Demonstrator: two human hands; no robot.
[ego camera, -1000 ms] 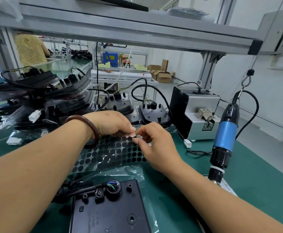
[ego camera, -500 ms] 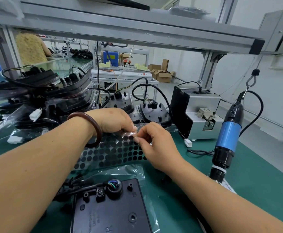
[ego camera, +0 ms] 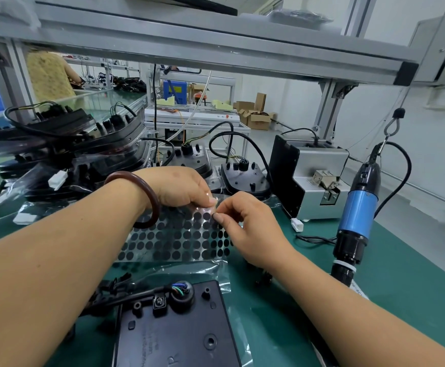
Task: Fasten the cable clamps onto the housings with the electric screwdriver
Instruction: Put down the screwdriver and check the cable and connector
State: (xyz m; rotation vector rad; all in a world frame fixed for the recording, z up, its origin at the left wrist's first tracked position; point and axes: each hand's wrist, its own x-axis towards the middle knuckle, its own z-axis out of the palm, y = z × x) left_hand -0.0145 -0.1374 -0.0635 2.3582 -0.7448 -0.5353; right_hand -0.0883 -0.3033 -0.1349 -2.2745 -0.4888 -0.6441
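Observation:
A black housing [ego camera: 179, 332] with a cable and coloured wires lies on plastic film at the near edge of the green mat. Behind it lies a clear sheet of black round stickers [ego camera: 179, 239]. My left hand [ego camera: 181, 188] pinches the far edge of that sheet. My right hand [ego camera: 245, 221] pinches a small black sticker at the same edge, fingertips almost touching the left ones. The blue electric screwdriver [ego camera: 357, 215] hangs upright from a hook at the right, untouched.
Several black housings with cables are stacked at the left [ego camera: 65, 157] and stand behind the hands [ego camera: 245, 178]. A grey screw feeder box [ego camera: 319, 178] sits at the back right. An aluminium frame shelf [ego camera: 216, 49] runs overhead. Another person [ego camera: 49, 75] works far left.
Both hands stayed at the sheet's far edge; the right fingertips shifted slightly along it while pinching at a sticker. The view moved a little, so the screwdriver appears further right.

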